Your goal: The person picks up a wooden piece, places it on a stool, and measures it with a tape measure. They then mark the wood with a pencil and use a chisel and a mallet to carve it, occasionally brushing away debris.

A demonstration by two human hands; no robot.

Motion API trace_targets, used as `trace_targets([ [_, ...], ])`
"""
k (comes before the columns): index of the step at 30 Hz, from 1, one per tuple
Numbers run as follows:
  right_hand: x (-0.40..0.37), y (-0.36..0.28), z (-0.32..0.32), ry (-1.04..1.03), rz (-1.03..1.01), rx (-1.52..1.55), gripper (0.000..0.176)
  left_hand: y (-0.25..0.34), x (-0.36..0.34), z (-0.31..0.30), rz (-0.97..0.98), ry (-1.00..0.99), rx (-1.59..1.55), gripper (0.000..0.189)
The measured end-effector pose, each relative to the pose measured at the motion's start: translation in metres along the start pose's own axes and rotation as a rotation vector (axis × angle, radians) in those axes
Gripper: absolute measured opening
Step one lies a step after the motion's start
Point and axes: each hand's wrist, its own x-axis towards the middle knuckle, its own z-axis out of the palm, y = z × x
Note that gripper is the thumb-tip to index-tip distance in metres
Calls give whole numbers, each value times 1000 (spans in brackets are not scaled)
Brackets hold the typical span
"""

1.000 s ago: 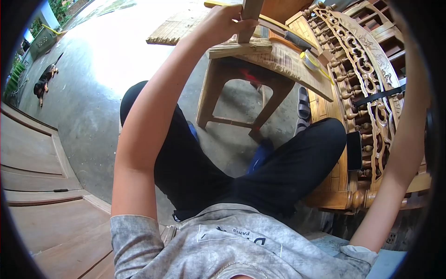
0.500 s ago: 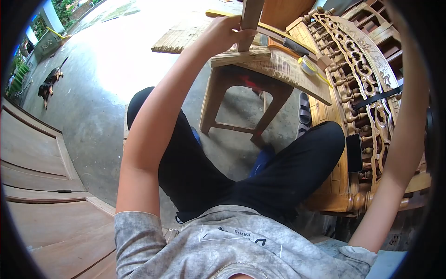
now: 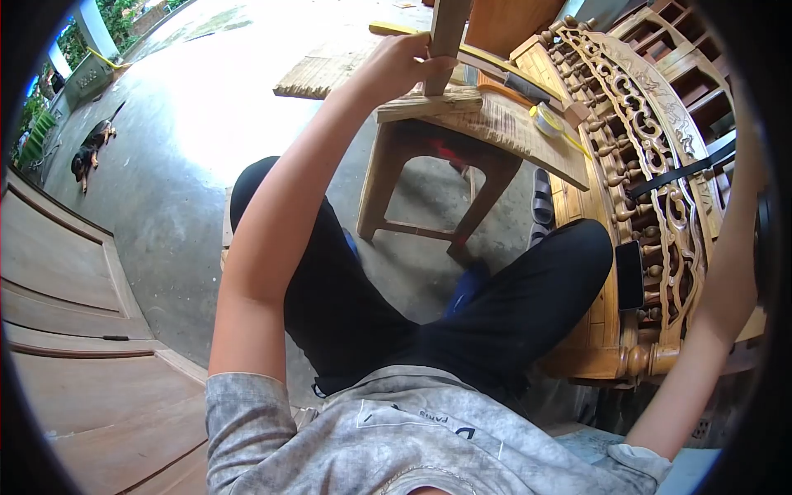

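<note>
My left hand (image 3: 404,66) is closed around an upright squared wooden post (image 3: 448,37), near its lower end. Beneath it, a short rough wood block (image 3: 437,105) lies at the near edge of a wide plank (image 3: 516,132), and the post's foot reaches down to it. The plank rests on a wooden stool (image 3: 373,186) in front of my knees. Along the right side my right forearm (image 3: 726,289) is raised, with its hand cut off by the dark rim of the view.
A yellow tape measure (image 3: 548,121) and a dark-gripped tool (image 3: 526,86) lie on the plank. At right stands a carved wooden bench (image 3: 660,124) with a black phone (image 3: 629,275). Grey sandals (image 3: 541,202) sit beside it. A dog (image 3: 92,153) lies far left, beyond wooden panels (image 3: 74,289).
The right forearm has shifted slightly outward and lower along the right edge. My left hand keeps its hold on the post, and the view has shifted very slightly.
</note>
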Motion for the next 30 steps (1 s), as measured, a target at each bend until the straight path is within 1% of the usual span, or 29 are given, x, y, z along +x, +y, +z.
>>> trace_targets([
  [1,1,-1,1,62,-23,44,56,0,1,0,-9,6,10,44],
  [5,-14,5,40,206,113,129,58,-1,4,-1,-17,-50,59,49],
  [7,-30,21,57,-171,305,-208,57,6,4,-5,-8,-58,79,50],
  [9,-33,26,66,-479,527,-411,53,-2,5,-5,12,-58,128,49],
  [11,2,85,26,-491,536,376,48,-16,7,3,112,17,9,46],
  [12,-6,29,32,-195,322,-159,46,-18,7,7,164,56,-49,46],
  [13,-8,6,35,-11,238,-213,46,-15,10,6,78,11,84,47],
  [14,-5,6,33,135,161,-158,47,-13,8,4,52,-28,-48,42],
  [16,-3,6,34,270,115,-67,48,-9,5,2,13,-99,-312,31],
  [17,-2,10,34,322,99,-27,49,-10,5,2,23,-103,-274,31],
  [18,-3,16,35,317,117,10,50,-9,4,3,16,-107,-258,31],
  [19,-4,23,36,277,155,53,50,-6,4,1,12,-107,-238,30],
  [20,-3,38,34,147,241,118,51,-5,5,-1,9,-108,-214,30],
  [21,-5,52,32,-22,354,185,52,-6,5,-1,77,-79,-211,30],
  [22,-14,45,45,-335,517,231,52,-10,5,2,106,-38,-115,36],
  [23,-29,38,55,-374,428,-55,53,-13,7,4,134,7,-15,41],
  [24,-30,34,55,-399,366,-166,53,-13,9,3,161,50,83,47],
  [25,-31,27,57,-419,303,-278,54,-14,12,4,132,19,100,44],
  [26,-13,33,40,-443,275,-214,54,-17,11,7,95,-21,4,39],
  [27,-10,29,37,-182,322,-158,53,-9,8,2,55,-57,-88,35],
  [28,-10,20,43,-1,209,-223,53,-3,4,-3,14,-96,-177,30],
  [29,-9,9,50,184,95,-292,52,4,1,-6,4,-79,-136,29],
  [30,-9,11,46,250,48,-275,52,2,0,-6,-1,-83,-162,29],
])
